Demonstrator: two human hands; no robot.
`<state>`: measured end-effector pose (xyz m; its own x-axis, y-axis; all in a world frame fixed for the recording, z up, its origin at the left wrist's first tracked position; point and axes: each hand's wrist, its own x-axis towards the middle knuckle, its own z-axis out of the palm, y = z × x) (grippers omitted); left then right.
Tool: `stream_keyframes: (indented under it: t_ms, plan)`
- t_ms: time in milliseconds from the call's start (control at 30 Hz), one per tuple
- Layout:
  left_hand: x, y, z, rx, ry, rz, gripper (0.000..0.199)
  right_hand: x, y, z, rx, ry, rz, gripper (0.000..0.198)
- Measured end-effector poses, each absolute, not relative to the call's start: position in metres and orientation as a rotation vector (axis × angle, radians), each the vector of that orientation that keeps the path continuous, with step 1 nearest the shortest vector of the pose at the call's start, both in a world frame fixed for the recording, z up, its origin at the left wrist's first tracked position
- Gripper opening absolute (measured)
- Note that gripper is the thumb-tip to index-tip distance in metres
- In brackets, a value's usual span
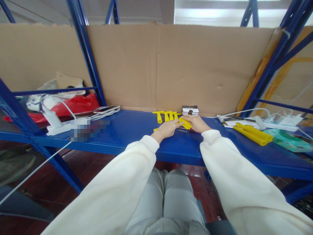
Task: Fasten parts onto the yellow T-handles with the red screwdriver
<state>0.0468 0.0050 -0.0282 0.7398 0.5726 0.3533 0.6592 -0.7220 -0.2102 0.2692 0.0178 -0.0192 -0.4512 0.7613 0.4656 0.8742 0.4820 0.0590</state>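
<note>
My left hand (168,129) and my right hand (196,123) meet over the blue shelf. Between them is a yellow piece (186,123), and the fingers of both hands are closed on it. They cover much of its shape. Just behind my left hand, several yellow T-shaped pieces (159,117) with tubular stems lie side by side. Beyond my right hand sits a small stack of black-and-white booklets or boxes (190,110). Another bit of yellow (156,129) shows beside my left wrist, its shape mostly hidden.
Two long yellow tubes (253,134) lie at right, beside a green plastic packet (290,140) and white cables. At left are a power strip (60,127), a red bag (75,106) and a phone (106,109). A cardboard panel (127,68) stands behind the blue shelf (132,125).
</note>
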Motion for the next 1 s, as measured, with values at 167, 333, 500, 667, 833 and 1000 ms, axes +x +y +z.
stream_keyframes:
  t_ms: [167, 333, 500, 667, 833, 1000]
  plan:
    - [0.047, 0.004, -0.027, -2.617, -0.996, -0.380, 0.073, 0.274, 0.019, -0.018, -1.313, -2.312, -0.348, 0.047]
    - [0.042, 0.004, -0.022, -2.606, -1.123, -0.455, 0.063, 0.273, 0.023, -0.018, -1.471, -2.091, -0.208, 0.031]
    - [0.033, 0.008, -0.018, -2.559, -1.269, -0.571, 0.061, 0.265, 0.029, -0.014, -1.662, -1.666, 0.313, 0.028]
    - [0.030, 0.011, -0.018, -2.513, -1.334, -0.649, 0.059, 0.258, 0.032, -0.008, -1.746, -1.377, 0.602, 0.048]
    - [0.030, 0.011, -0.017, -2.521, -1.375, -0.654, 0.059, 0.255, 0.038, -0.006, -1.822, -1.259, 0.614, 0.036]
    - [0.031, 0.008, -0.016, -2.577, -1.366, -0.624, 0.059, 0.248, 0.046, -0.007, -1.802, -1.153, 0.574, 0.018]
